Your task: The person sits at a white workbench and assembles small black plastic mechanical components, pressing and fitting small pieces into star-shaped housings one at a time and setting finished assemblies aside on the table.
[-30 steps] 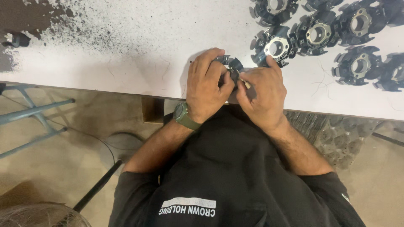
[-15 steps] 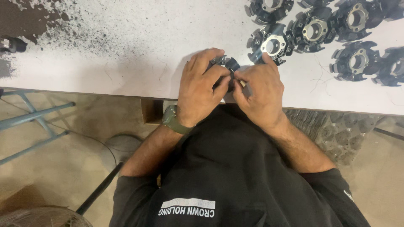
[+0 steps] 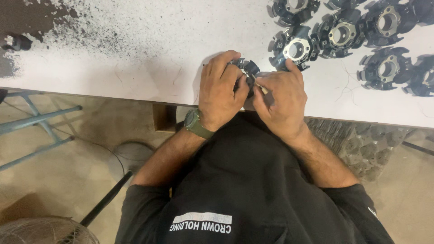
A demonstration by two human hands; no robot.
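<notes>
My left hand (image 3: 220,92), with a green watch on the wrist, is closed over a black round part with notched teeth (image 3: 246,70) near the front edge of the white table (image 3: 113,72). Much of the part is hidden under my fingers. My right hand (image 3: 281,99) presses against it from the right and grips a thin metal-tipped tool (image 3: 263,90), whose tip touches the part's middle. Both hands sit close together just above my black shirt.
Several similar black round parts (image 3: 341,34) with metal centres lie at the table's back right. Black dust (image 3: 40,18) covers the back left, with a small dark object (image 3: 16,43) there. Below the edge are a blue metal frame (image 3: 36,122), a cable and a fan guard (image 3: 40,230).
Both hands stay on the same part; my fingers have shifted slightly around it. The view has drifted a little.
</notes>
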